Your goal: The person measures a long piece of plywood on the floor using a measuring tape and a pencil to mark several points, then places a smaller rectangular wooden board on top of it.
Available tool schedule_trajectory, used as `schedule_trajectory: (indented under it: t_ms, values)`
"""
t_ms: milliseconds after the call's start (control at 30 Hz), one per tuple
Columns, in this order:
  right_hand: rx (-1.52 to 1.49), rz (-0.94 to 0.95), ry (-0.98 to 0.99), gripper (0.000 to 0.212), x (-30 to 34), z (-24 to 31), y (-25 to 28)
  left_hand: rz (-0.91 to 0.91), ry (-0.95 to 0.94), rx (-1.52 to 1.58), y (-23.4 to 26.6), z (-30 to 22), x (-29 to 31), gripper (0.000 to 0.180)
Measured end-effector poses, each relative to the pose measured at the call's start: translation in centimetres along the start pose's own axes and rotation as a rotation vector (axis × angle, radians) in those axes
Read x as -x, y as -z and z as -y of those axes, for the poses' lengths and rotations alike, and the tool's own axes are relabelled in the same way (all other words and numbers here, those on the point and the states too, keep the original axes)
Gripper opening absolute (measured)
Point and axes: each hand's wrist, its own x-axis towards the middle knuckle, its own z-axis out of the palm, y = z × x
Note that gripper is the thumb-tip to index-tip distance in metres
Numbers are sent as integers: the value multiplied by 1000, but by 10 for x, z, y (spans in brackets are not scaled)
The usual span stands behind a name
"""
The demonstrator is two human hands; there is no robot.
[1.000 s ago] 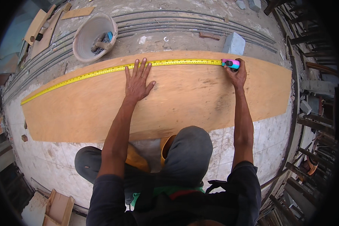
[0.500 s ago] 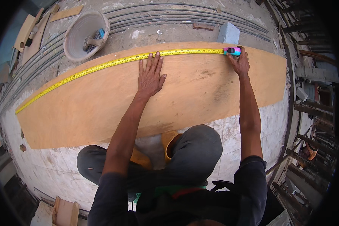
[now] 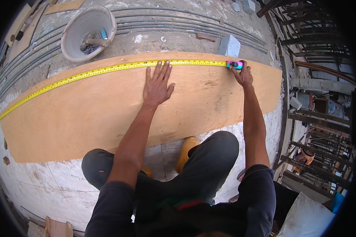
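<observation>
Running lengthwise near the upper edge of the plywood board [image 3: 103, 106], the yellow tape blade [image 3: 103, 70] goes from the frame's far left to its case [image 3: 234, 64] at upper right, which the right hand [image 3: 243, 76] grips, while the left hand [image 3: 158, 88], flat and spread, touches the blade mid-frame.
</observation>
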Motion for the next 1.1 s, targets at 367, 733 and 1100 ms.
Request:
schedule_trajectory:
  t_ms: [367, 733, 1100]
  values:
    - [-108, -38, 116, 66, -8, -20, -8, 47, 76, -89, 1, -19, -6, 81]
    - [-176, -100, 18, 66, -44, -97, 3, 77, 347, -282, -3, -82, -35, 75]
    - [-309, -94, 33, 70, -41, -104, -13, -188, -40, -82, -34, -135, -118, 59]
